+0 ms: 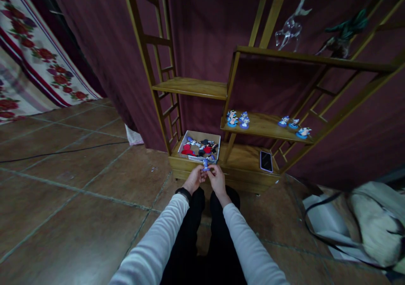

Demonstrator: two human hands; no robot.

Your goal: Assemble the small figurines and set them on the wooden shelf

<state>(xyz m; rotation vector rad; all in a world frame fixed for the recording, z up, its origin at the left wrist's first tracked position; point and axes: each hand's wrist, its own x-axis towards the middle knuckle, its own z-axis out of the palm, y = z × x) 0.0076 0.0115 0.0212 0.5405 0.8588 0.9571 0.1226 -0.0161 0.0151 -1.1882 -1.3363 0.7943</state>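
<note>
A small purple figurine (205, 164) on a round base is held upright between my two hands, just in front of the box. My left hand (195, 178) pinches its base from the left, a dark band on the wrist. From the right, the fingers of my right hand (217, 178) close on the same base. Right behind it, a cardboard box (183, 138) holds a jumble of red, black, white and purple figurines (207, 149). Several blue and purple figurines (244, 122) stand on the left of the middle shelf (262, 127), and three more figurines (293, 123) on its right.
The wooden shelving unit (190, 87) stands before a dark red curtain (202, 28). A phone (266, 161) lies on the lowest shelf. Above are a clear deer ornament (289, 30) and a green statue (344, 32). Bags (363, 221) lie on the floor at right; a cable (63, 151) runs at left.
</note>
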